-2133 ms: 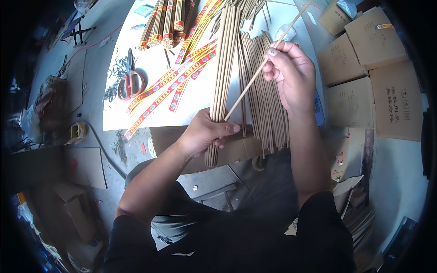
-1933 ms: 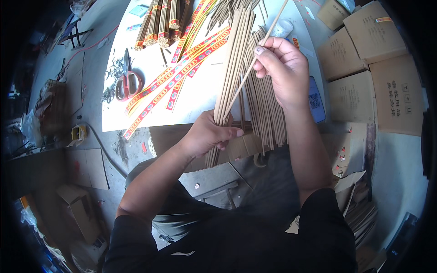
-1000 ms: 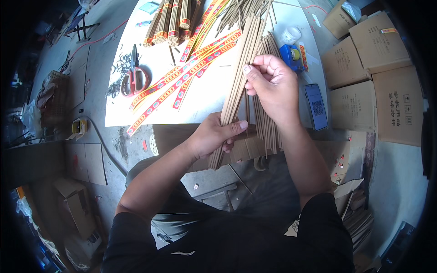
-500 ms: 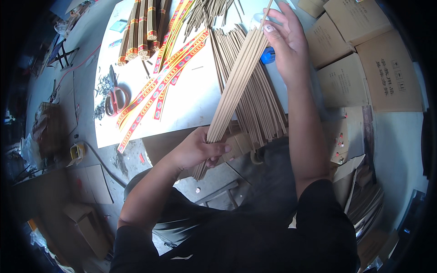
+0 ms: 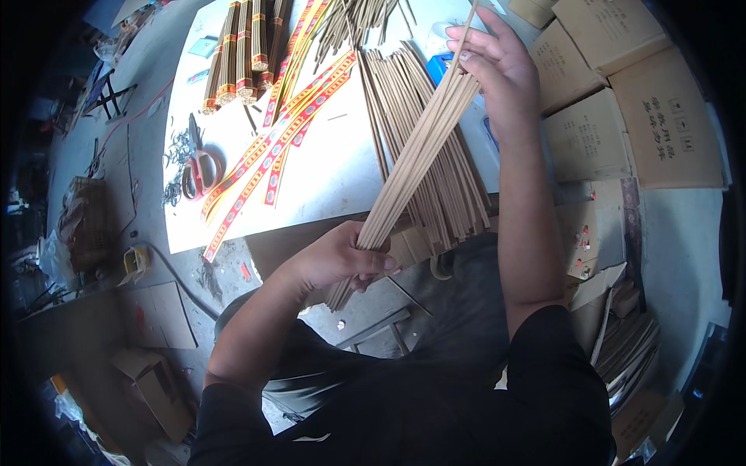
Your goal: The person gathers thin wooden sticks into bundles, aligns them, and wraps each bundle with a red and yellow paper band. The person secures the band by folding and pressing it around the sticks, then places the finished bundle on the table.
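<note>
A bundle of thin brown incense sticks (image 5: 420,151) slants across the near edge of the table. My left hand (image 5: 342,256) is wrapped round its lower end, thumb on top. At the far upper end, my right hand (image 5: 497,70) pinches a single incense stick (image 5: 466,35) that juts beyond the others, its thumb against the bundle's tips. Beneath the held bundle, many loose incense sticks (image 5: 454,186) lie side by side, overhanging the near edge. Red and yellow printed paper strips (image 5: 272,155) lie crossed to the left.
Red-handled scissors (image 5: 203,172) lie at the left of the white table (image 5: 326,190). Finished banded bundles (image 5: 242,54) and more loose sticks (image 5: 365,23) are at the back. A blue object (image 5: 440,66) sits behind the held sticks. Cardboard boxes (image 5: 660,109) are stacked on the right.
My right hand has shifted slightly right, and the far end of the held bundle has fanned a little. One stick now stands farther out from the rest. My left hand keeps its grip.
</note>
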Tool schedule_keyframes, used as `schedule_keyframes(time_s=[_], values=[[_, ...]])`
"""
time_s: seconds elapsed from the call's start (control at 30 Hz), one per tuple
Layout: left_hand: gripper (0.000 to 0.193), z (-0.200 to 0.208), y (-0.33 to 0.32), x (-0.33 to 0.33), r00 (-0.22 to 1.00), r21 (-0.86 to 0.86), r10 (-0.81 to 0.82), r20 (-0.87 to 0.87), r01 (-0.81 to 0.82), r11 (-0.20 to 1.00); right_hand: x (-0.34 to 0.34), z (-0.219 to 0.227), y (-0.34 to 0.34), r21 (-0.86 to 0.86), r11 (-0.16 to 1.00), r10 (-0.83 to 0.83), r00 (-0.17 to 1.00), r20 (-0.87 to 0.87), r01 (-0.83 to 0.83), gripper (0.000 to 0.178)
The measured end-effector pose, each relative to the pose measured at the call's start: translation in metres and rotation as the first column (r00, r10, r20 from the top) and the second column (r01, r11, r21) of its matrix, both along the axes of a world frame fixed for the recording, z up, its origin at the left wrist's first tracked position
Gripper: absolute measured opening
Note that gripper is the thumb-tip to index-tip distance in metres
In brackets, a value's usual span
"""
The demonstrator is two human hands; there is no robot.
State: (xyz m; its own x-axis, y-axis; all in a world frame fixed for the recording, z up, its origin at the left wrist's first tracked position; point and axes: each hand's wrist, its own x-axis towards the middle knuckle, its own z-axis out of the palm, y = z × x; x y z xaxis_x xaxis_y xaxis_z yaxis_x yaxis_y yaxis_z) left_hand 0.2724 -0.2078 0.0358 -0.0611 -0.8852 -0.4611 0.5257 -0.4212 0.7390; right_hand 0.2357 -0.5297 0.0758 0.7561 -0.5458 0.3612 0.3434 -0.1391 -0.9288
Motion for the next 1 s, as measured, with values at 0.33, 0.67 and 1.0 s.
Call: schedule_keyframes(time_s=[0.33, 0.67, 1.0], values=[[0.020, 0.006, -0.002, 0.001, 0.986, 0.061, -0.073, 0.148, 0.065, 0.996, -0.012, 0.036, 0.002, 0.019, 0.976, -0.215, 0.974, -0.068, 0.216, 0.056], [0.018, 0.003, -0.004, -0.001, 0.986, 0.040, -0.046, 0.158, 0.040, 0.998, -0.009, 0.035, 0.012, 0.041, 0.960, -0.273, 0.960, -0.066, 0.275, 0.051], [0.021, 0.007, -0.006, 0.000, 0.993, 0.023, 0.065, 0.102, -0.068, 0.997, -0.003, 0.007, 0.025, -0.205, 0.960, -0.196, 0.981, 0.003, 0.192, 0.046]])
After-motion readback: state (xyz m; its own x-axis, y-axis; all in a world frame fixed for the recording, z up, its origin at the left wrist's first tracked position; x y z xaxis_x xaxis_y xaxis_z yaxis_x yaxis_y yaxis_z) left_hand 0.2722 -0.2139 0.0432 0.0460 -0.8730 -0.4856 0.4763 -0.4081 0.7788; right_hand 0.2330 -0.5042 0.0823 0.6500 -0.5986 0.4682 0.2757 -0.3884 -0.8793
